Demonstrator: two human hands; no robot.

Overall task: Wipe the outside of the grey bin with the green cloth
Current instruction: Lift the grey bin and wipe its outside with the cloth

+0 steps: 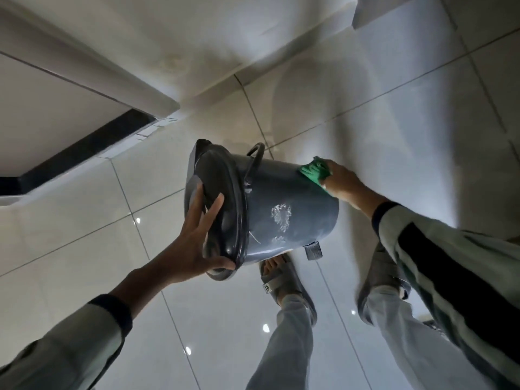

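Against grey bin (292, 192), right hand (342, 181) holds green cloth (315, 170).

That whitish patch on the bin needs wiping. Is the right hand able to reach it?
Probably yes: the patch lies uncovered on the bin, and the right hand holds the cloth against it nearby.

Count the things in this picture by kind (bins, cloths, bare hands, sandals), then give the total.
Round grey plastic bin: 1
Crumpled green cloth: 1
Bare hands: 2, the left hand and the right hand
Grey strapped sandals: 2
Total: 6
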